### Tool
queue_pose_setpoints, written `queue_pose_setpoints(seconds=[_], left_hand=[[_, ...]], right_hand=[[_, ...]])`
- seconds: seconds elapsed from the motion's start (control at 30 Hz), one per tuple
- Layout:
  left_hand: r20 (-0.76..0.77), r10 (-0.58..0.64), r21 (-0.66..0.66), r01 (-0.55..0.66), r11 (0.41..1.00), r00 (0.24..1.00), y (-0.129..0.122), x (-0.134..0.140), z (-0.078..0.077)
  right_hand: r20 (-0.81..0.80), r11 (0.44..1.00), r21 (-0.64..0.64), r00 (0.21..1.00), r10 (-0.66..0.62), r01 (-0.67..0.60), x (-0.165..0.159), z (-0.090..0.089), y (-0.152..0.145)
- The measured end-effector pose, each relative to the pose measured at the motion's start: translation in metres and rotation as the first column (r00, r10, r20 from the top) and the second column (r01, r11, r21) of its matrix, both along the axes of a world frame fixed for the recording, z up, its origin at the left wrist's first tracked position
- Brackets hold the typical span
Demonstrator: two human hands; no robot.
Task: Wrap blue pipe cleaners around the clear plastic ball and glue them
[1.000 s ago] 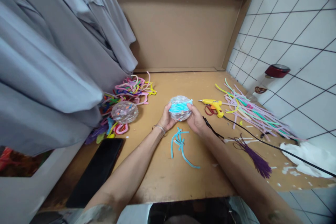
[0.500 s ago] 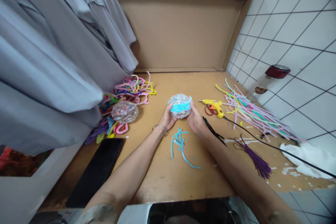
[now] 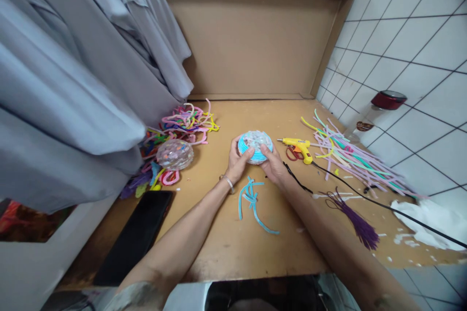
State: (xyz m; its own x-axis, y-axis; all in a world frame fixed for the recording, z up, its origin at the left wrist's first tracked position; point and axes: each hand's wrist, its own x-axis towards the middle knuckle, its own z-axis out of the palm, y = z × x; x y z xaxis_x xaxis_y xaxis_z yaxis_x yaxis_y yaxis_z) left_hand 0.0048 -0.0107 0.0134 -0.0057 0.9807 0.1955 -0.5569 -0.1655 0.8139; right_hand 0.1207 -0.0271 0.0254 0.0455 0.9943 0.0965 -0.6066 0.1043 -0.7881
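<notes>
Between my two hands, over the middle of the table, is a round clear-wrapped ball [image 3: 258, 140] with light blue pipe cleaners wound around it. My left hand [image 3: 239, 158] grips its left side, the thumb pressed on the near face. Opposite it, my right hand [image 3: 273, 163] holds the right side, also with the thumb on top. The fingers under and behind the ball are hidden. Several loose light blue pipe cleaners [image 3: 250, 198] lie on the table just below my hands. A yellow glue gun [image 3: 301, 147] lies to the right, beside red-handled scissors [image 3: 292, 154].
A second clear-wrapped ball [image 3: 175, 154] sits left by a heap of coloured pipe cleaners [image 3: 189, 119]. A black phone-like slab [image 3: 134, 238] lies front left. Right are pastel pipe cleaners [image 3: 361, 155], a purple bundle [image 3: 355, 223], a black cord [image 3: 386, 204] and a red-lidded jar [image 3: 388, 100].
My hands have turned the ball, so the blue band now runs around its rim and the clear face shows. Both thumbs have moved onto the near face.
</notes>
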Motion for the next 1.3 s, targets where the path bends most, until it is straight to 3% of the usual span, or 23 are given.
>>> queue_pose_setpoints(seconds=[0.27, 0.47, 0.83, 1.0, 1.17, 1.23, 1.3], left_hand=[[-0.068, 0.051, 0.104, -0.044, 0.994, 0.996, -0.001, -0.001, 0.005], [-0.006, 0.049, 0.023, -0.049, 0.999, 0.999, 0.003, 0.005, 0.001], [0.118, -0.029, -0.107, 0.042, 0.993, 0.993, 0.011, 0.003, 0.0], [0.051, 0.031, -0.109, -0.025, 0.994, 0.998, 0.017, 0.006, -0.005], [-0.251, 0.22, 0.054, -0.213, 0.976, 0.943, 0.013, 0.008, -0.013], [-0.382, 0.328, 0.215, -0.262, 0.941, 0.864, 0.005, 0.009, -0.014], [-0.515, 0.451, 0.46, -0.209, 0.863, 0.729, -0.004, 0.011, -0.014]], right_hand=[[0.002, 0.975, -0.017, 0.975, 0.223, -0.223, 0.022, -0.001, 0.004], [0.018, 0.935, -0.004, 0.935, 0.354, -0.353, 0.039, 0.005, 0.004], [0.074, 0.922, -0.021, 0.919, 0.387, -0.387, 0.043, 0.001, 0.005], [0.054, 0.943, -0.024, 0.942, 0.332, -0.331, 0.031, -0.002, 0.006], [-0.012, 0.977, -0.057, 0.979, 0.204, -0.204, 0.021, -0.006, 0.008], [-0.042, 0.988, -0.068, 0.989, 0.139, -0.142, 0.02, -0.007, 0.011], [-0.067, 0.993, -0.079, 0.994, 0.083, -0.088, 0.019, -0.007, 0.012]])
